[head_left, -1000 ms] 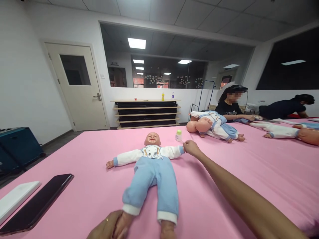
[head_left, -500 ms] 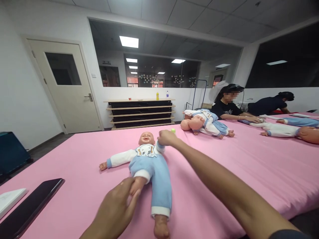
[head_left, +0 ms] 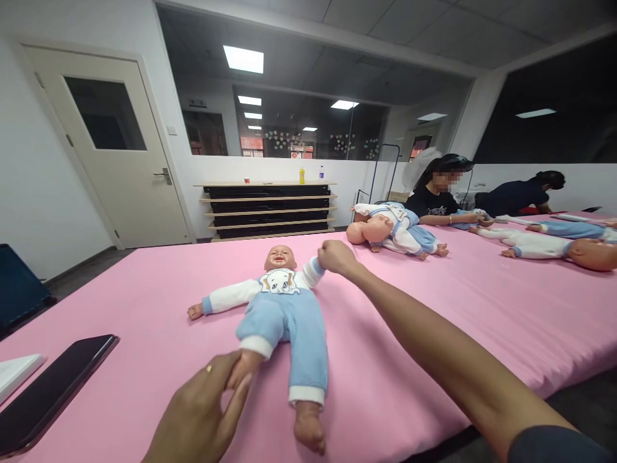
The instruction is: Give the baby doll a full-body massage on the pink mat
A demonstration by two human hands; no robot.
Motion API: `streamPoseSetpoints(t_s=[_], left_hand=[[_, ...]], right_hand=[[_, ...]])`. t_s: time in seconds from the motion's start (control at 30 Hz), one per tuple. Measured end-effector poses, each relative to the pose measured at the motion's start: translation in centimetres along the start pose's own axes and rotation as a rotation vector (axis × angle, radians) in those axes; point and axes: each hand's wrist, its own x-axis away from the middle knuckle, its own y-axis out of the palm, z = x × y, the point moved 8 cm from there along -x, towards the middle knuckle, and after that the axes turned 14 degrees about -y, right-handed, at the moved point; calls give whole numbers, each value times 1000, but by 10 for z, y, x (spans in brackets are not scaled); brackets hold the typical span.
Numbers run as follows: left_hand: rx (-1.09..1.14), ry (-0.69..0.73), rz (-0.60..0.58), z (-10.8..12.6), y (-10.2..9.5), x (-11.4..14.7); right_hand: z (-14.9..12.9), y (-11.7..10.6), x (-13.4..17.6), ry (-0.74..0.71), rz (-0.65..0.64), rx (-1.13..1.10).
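Observation:
A baby doll (head_left: 282, 315) lies on its back on the pink-covered table (head_left: 385, 360), its head away from me. It wears a white top with an elephant face and light blue trousers. My left hand (head_left: 197, 405) is closed around the doll's bare foot and ankle on the left of the view, with that leg a little bent. Across the doll, my right hand (head_left: 336, 257) grips the doll's hand at the cuff of the sleeve on the right, holding that arm out sideways. The doll's other arm and leg lie stretched out, untouched.
A black phone (head_left: 58, 386) and a white box (head_left: 18, 376) lie at the left edge. Several similar dolls, such as one pile (head_left: 395, 228), lie farther right. Two people, one in a black cap (head_left: 441, 186), work beyond. A shelf (head_left: 267, 209) stands behind the table.
My right hand has drawn the doll's arm outward to the right. My left hand has pulled the leg slightly toward me and left. The view has shifted a little.

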Motion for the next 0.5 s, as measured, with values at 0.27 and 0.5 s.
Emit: streamPoseSetpoints(t_s=[0.27, 0.5], left_hand=[[-16, 87, -67, 63, 23, -60], [29, 41, 33, -22, -8, 33]], right_hand=[[-113, 30, -19, -259, -166, -20], [29, 8, 0, -2, -124, -36]])
